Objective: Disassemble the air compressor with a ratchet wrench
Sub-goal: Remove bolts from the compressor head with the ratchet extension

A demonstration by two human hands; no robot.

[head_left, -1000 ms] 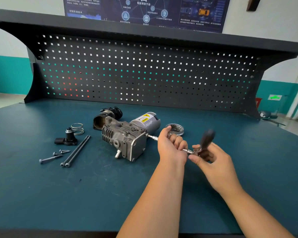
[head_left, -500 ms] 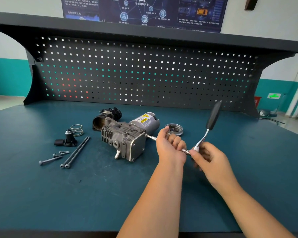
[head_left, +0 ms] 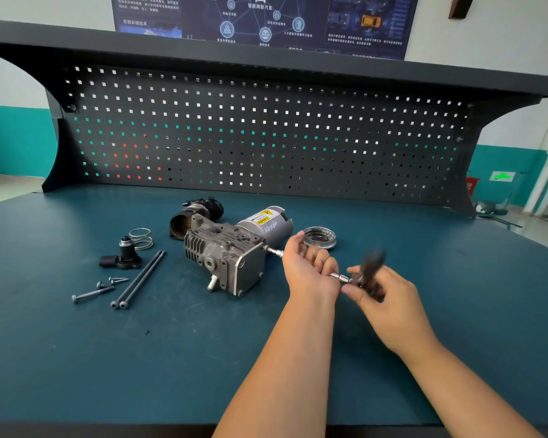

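The grey air compressor (head_left: 225, 254) lies on the blue bench with its silver motor pointing back right. A ratchet wrench (head_left: 369, 263) with a long extension bar (head_left: 274, 251) is set against the compressor's right end plate. My left hand (head_left: 309, 268) grips the extension bar in its curled fingers. My right hand (head_left: 383, 295) pinches the ratchet at its head, and the black handle above it is blurred and tilted toward me.
Left of the compressor lie two long bolts (head_left: 138, 279), shorter screws (head_left: 92, 292), a black fitting (head_left: 121, 259) and a spring (head_left: 141, 238). A black housing (head_left: 190, 219) sits behind it and a metal ring (head_left: 319, 238) to its right. A pegboard (head_left: 266, 137) closes the back.
The ratchet handle stood up and away from me half a second ago and has swung back down toward my right hand. My left hand stays on the extension bar.
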